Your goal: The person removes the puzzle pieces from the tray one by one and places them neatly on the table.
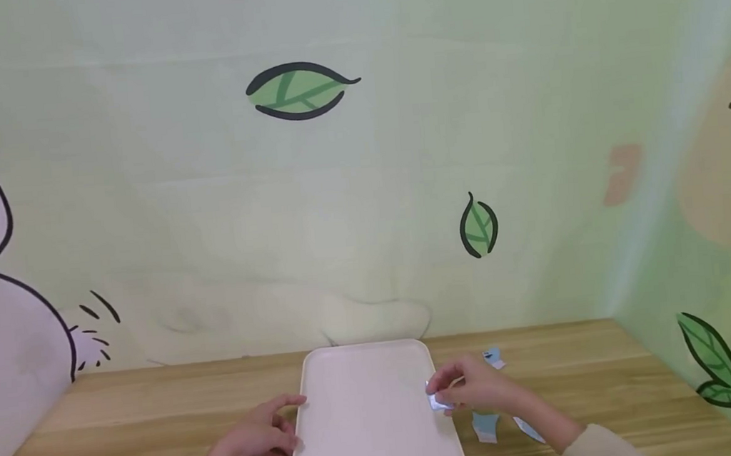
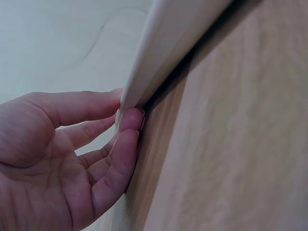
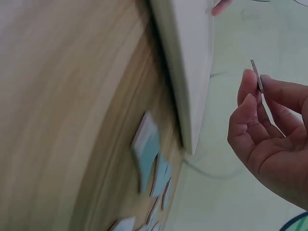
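Note:
A white rectangular tray point(image 1: 374, 413) lies on the wooden table, its rim raised all round. At its left edge, my left hand point(image 1: 259, 431) holds the rim; in the left wrist view, the thumb and curled fingers of that hand point(image 2: 72, 149) meet at the tray's side point(image 2: 154, 62). Between thumb and fingertips, my right hand point(image 1: 474, 385) pinches a small, thin blue-white puzzle piece point(image 1: 440, 402) at the tray's right rim. The right wrist view shows this piece point(image 3: 256, 74) edge-on in the right hand point(image 3: 269, 130), raised off the table.
To the right of the tray lie more blue-and-white puzzle pieces: one point(image 1: 494, 358) farther back, one point(image 1: 485, 426) nearer, and another point(image 1: 528, 430) partly behind the right forearm. A printed cloth wall point(image 1: 354, 243) rises behind the table point(image 1: 161, 416).

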`<control>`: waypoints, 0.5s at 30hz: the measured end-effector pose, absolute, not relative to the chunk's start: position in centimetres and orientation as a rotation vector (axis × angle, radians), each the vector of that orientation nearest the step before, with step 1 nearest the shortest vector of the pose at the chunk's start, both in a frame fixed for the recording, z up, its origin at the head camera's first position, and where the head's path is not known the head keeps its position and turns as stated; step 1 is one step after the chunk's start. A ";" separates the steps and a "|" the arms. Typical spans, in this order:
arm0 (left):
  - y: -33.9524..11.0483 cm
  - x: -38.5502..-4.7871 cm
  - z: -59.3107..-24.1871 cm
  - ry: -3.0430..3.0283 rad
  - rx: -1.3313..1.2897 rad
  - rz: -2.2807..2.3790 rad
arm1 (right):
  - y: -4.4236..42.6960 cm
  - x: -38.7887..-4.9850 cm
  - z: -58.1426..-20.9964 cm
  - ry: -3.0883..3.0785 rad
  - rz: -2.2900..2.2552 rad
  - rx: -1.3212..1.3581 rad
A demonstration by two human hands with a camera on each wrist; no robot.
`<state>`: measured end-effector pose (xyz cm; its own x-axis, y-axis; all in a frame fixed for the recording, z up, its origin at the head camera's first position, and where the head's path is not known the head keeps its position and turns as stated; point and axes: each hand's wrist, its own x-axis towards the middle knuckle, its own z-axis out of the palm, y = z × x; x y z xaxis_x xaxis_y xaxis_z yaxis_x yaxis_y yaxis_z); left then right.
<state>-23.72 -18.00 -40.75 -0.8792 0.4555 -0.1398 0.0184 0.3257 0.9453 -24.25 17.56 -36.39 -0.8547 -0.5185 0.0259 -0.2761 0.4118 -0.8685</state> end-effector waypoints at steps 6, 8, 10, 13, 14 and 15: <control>-18.2 -23.8 -40.8 2.217 0.425 1.571 | 20.8 -23.4 -36.9 2.463 -1.406 -0.745; -18.2 -23.9 -40.8 2.220 0.423 1.573 | 21.8 -23.0 -36.9 2.451 -1.418 -0.726; -18.3 -23.9 -40.8 2.219 0.423 1.573 | 22.7 -22.7 -37.0 2.447 -1.427 -0.757; -18.3 -23.9 -40.9 2.219 0.422 1.562 | 24.0 -22.1 -37.2 2.424 -1.442 -0.739; -18.2 -23.9 -40.9 2.219 0.421 1.561 | 24.4 -21.9 -37.2 2.420 -1.445 -0.734; -18.2 -23.9 -40.9 2.218 0.423 1.557 | 24.8 -21.7 -37.3 2.415 -1.452 -0.731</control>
<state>-23.91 -18.19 -40.93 -0.8757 0.4602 -0.1460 0.0191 0.3352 0.9419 -21.71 24.81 -37.32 -0.8492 -0.5249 0.0574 -0.2970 0.3850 -0.8738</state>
